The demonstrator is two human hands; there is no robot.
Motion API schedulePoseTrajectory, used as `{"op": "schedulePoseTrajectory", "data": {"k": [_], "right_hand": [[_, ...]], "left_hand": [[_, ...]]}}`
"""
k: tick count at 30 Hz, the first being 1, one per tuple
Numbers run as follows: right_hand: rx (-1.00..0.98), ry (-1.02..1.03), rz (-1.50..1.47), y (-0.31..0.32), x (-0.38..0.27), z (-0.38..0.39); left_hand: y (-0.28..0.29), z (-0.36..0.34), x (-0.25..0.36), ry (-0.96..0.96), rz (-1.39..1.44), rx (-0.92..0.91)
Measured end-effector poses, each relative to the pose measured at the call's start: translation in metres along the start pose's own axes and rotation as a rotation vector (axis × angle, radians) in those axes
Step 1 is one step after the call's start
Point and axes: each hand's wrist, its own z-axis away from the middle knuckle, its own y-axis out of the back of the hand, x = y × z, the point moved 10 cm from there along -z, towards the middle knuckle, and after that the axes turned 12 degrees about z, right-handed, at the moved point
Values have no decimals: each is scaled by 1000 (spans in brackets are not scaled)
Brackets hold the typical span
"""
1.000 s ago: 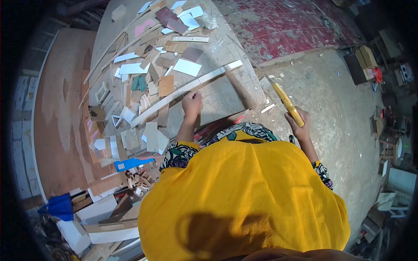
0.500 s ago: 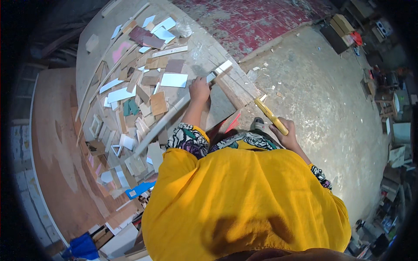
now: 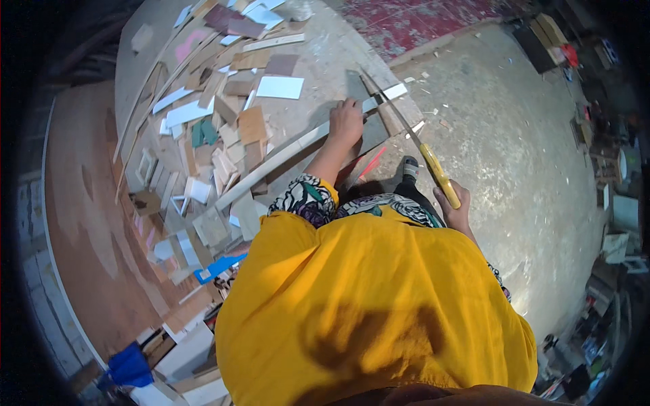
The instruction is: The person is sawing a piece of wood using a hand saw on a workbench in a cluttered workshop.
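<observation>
The left hand [image 3: 347, 123] covered part of the pale wooden strip [image 3: 277, 159] near its right end, and the undersides of the fingers could not be seen. The blade [image 3: 403, 124] of the saw [image 3: 435, 164] lay across the strip just right of that hand, dark and thin; whether its teeth touched the wood was hard to make out. A yellow garment [image 3: 379, 291], on the near side of the strip, hid most of the person's body, though a foot [image 3: 409, 168] showed below the strip's right end.

The right hand [image 3: 456, 207], nearer the person than the strip and to its right, was closed around the yellow handle, fingers wrapped about its lower end. The left hand bent its fingers over the strip — pressing or gripping, one could not tell, nor how far closed they were.

The strip ran slantwise over a worktable [image 3: 332, 64], its white tip reaching to the table's right edge. Beyond and left of the strip lay scattered offcuts, among them a white panel [image 3: 279, 87] and green pieces [image 3: 203, 132]. A blue object [image 3: 220, 268] sat nearer than the strip's left end, and a large brown board [image 3: 95, 223] stretched well to its left. Right of the strip spread a concrete floor [image 3: 514, 135] — with red tiling [image 3: 433, 20] farther off, beyond the strip.
</observation>
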Motion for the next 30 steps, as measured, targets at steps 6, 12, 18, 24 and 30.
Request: {"op": "schedulePoseTrajectory", "data": {"k": [6,12,18,24,30], "right_hand": [[-97,114,156,-13,-10,-4],[-146,50,27,-22,5,-2],[-148,273,307,-35,-24,6],[-134,319,314,-45,-25,17],[-186,204,199,-49,-7,24]], "left_hand": [[12,16,-8,16,107,171],[13,4,-8,107,143,181],[1,-2,-10,120,138,151],[3,-2,-4,212,-124,200],[-11,6,-13,263,-130,268]]}}
